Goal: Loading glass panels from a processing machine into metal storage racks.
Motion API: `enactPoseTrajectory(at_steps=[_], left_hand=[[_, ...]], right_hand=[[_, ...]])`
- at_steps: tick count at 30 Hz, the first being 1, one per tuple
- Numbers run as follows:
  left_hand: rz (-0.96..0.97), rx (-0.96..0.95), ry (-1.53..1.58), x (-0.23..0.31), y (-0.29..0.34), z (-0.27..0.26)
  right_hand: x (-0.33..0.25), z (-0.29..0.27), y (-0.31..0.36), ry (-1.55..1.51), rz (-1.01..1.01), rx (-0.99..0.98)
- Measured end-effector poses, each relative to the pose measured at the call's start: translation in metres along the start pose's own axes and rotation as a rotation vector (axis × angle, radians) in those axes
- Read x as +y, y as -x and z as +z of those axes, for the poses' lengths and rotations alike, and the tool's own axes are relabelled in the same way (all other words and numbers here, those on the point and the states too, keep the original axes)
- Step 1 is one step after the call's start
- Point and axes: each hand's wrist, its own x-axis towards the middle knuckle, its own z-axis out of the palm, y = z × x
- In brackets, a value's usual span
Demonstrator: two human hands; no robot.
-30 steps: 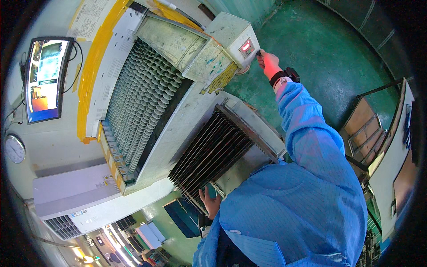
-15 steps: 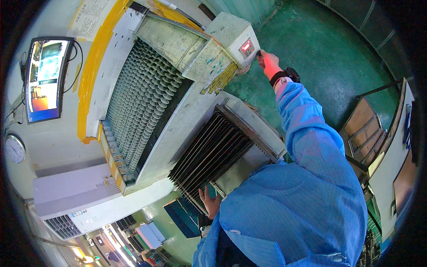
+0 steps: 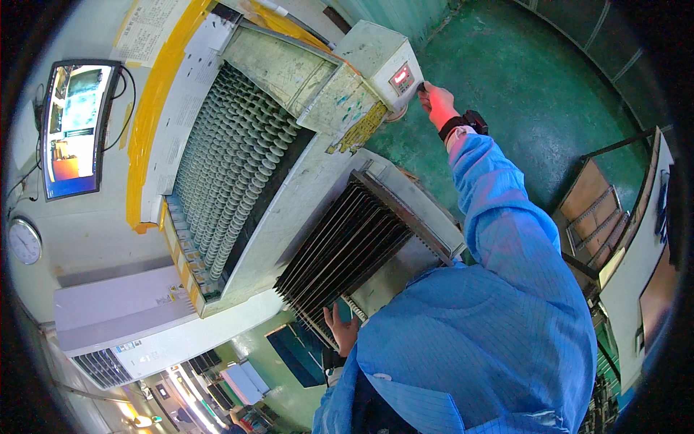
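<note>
My right hand (image 3: 438,105) reaches out to the side of a control box (image 3: 376,54) with a red lit display. Its fingers are closed round a small black knob (image 3: 421,87) on the box, which they partly hide. My left hand (image 3: 343,331) is beside the lower end of a rack (image 3: 347,242) of dark, upright, closely spaced slats. Its fingers are spread and seem to touch the rack's edge; nothing shows in them. Behind the rack stands a machine with rows of pale disc rollers (image 3: 235,159).
A monitor (image 3: 78,130) and a round clock (image 3: 25,241) hang on the left wall above a white air conditioner (image 3: 123,307). On the right stands a shelf or cart with brown boards (image 3: 589,192). The floor (image 3: 513,108) is green.
</note>
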Motion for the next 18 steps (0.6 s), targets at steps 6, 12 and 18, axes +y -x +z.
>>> enactPoseTrajectory(at_steps=[6, 12, 18], left_hand=[[0.080, 0.007, -0.010, -0.016, -0.001, 0.001], [0.038, -0.021, -0.103, 0.011, -0.001, -0.003], [0.076, -0.009, -0.224, 0.012, -0.001, -0.004]], right_hand=[[-0.001, -0.001, 0.001, -0.004, 0.000, -0.012], [-0.001, 0.000, -0.002, -0.011, 0.015, -0.011], [0.000, -0.002, -0.005, 0.009, 0.019, -0.029]])
